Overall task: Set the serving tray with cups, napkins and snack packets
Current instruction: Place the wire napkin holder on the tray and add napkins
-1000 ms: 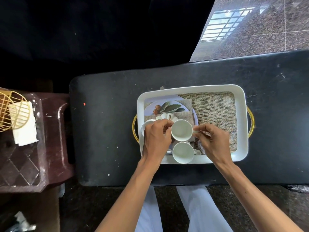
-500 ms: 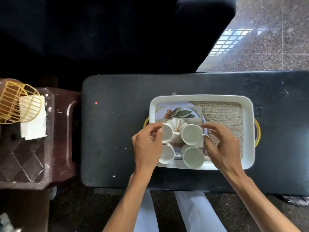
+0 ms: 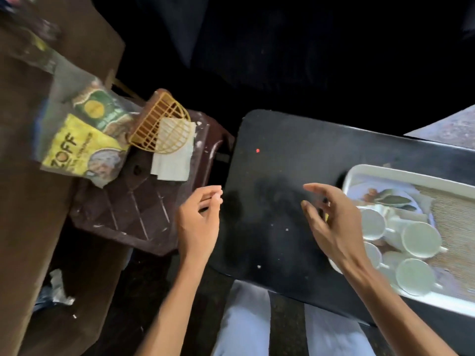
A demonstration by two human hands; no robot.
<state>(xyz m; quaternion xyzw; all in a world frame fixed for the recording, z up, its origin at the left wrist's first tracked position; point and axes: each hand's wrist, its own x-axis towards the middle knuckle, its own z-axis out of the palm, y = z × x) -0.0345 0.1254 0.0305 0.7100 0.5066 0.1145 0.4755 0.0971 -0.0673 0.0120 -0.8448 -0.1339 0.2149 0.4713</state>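
Rightward, the tray runs off frame; cups blurred.

Dim overall; upper half near black, no detail. Daylight only at far right, on floor patch and white tray. Heavy motion blur: cups smeared soft, my right hand fuzzy at fingertips, snack packets streaked near left edge. My left hand somewhat sharper. Faint dark shadow smudges on black table between my hands. Wide-angle bend tilts table and stool toward edges.
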